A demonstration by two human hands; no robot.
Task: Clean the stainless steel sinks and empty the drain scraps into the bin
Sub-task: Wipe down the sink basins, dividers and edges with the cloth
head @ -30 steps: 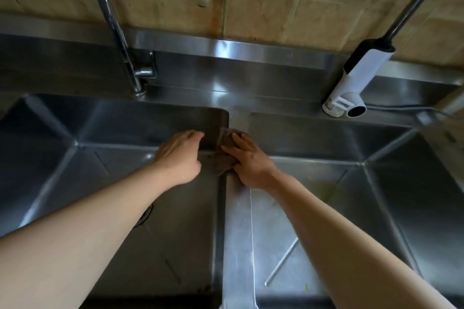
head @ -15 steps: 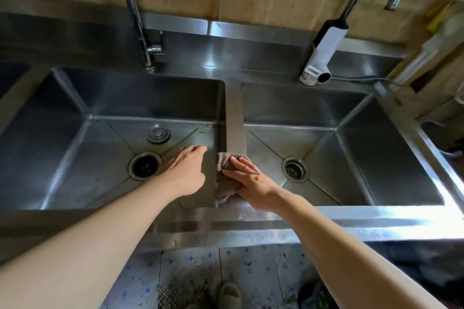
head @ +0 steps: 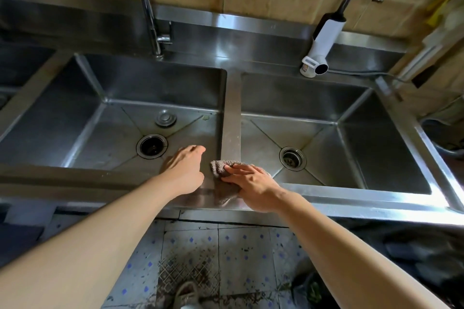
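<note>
Head view looks down on a double stainless steel sink unit, and I can see both of my hands at its near edge. My right hand (head: 253, 183) lies on a grey-brown cloth (head: 221, 167), fingers spread and nearly straight, pressing it flat onto the near end of the divider strip (head: 232, 113) that runs between the two basins. Part of the cloth is hidden under my palm, and the rest bunches out past my fingertips. My left hand (head: 184, 170) sits just beside the cloth, over the inner right edge of the left basin (head: 82, 118); its fingers are loosely bent and hold nothing, though I cannot tell whether they touch the steel.

The left basin has an open round drain (head: 152, 146) with a metal plug (head: 165, 118) lying loose on the floor of the basin behind it. The right basin (head: 351, 148) has its own drain (head: 292, 158) with a strainer seated in it; I cannot tell what is inside. A tall chrome tap (head: 148, 7) stands behind the left basin, and a white tap unit (head: 321, 45) with a dark curved spout stands behind the right one. Below the front rim I see patterned floor tiles (head: 226, 246), stained dark in places, and the toe of a shoe (head: 187, 295).
</note>
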